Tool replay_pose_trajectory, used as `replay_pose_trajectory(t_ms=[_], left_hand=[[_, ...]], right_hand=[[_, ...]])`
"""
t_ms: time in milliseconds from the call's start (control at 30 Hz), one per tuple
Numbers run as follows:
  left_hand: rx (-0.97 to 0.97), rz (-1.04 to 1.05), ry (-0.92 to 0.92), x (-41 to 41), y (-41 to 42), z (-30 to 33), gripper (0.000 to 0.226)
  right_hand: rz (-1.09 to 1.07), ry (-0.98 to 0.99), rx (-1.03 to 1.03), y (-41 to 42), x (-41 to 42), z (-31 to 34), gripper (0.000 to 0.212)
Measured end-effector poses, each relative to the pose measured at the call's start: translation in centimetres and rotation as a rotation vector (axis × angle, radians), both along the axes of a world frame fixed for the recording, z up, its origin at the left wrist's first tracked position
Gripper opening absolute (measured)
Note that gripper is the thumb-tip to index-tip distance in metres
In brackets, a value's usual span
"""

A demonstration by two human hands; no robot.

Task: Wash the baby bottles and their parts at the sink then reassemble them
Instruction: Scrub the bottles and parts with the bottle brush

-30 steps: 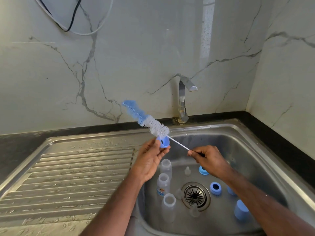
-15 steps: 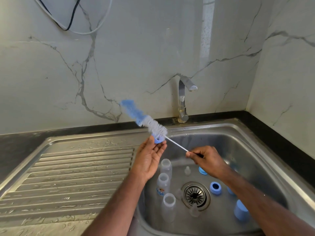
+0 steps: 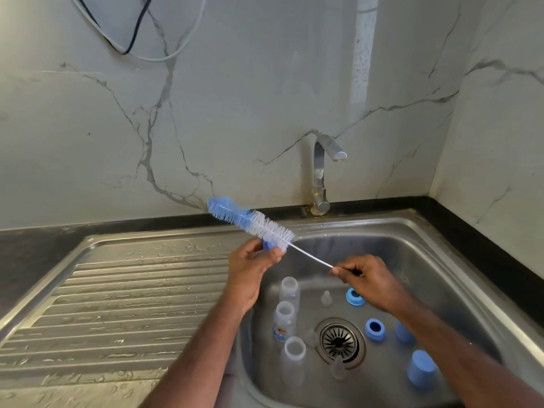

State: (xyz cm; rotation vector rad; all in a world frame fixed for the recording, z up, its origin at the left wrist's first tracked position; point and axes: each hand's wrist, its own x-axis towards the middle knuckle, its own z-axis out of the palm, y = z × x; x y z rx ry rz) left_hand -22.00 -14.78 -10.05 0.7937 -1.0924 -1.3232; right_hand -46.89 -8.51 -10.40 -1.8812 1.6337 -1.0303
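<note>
left hand (image 3: 250, 269) pinches small blue ring (image 3: 269, 245) over sink (image 3: 441, 260) | right hand (image 3: 368, 279) grips brush (image 3: 256, 223) wire stem | ring light, stiff, likely wet-slippery: hold rim edges | bottles (image 3: 290, 322) wait in basin

A marble wall (image 3: 250, 98) with grey veins rises behind, meeting a second marble wall (image 3: 500, 128) in the corner at right. A black cable (image 3: 134, 33) and a white cable (image 3: 188, 39) hang in loops at the top left. A dark surface (image 3: 26, 245) runs along the foot of both walls.
</note>
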Motion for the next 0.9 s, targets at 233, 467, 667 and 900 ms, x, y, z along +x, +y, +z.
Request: replay_pose_trajectory(t_ms=[233, 467, 667, 900], left_hand=[[0.04, -0.002, 0.086, -2.1, 0.6, 0.4, 0.028], [-0.06, 0.032, -0.07, -0.1, -0.1, -0.3, 0.026], [-0.05, 0.106, -0.042, -0.4, -0.4, -0.1, 0.031], [-0.169, 0.057, -0.292, -0.8, 0.2, -0.3, 0.036]], right_hand=[[-0.054, 0.032, -0.073, -0.2, -0.9, 0.2, 0.008], [-0.022, 0.093, -0.026, -0.2, -0.9, 0.1, 0.009], [0.012, 0.097, -0.007, 0.1, -1.2, 0.4, 0.008], [0.022, 0.131, -0.038, -0.2, -0.1, 0.1, 0.009]])
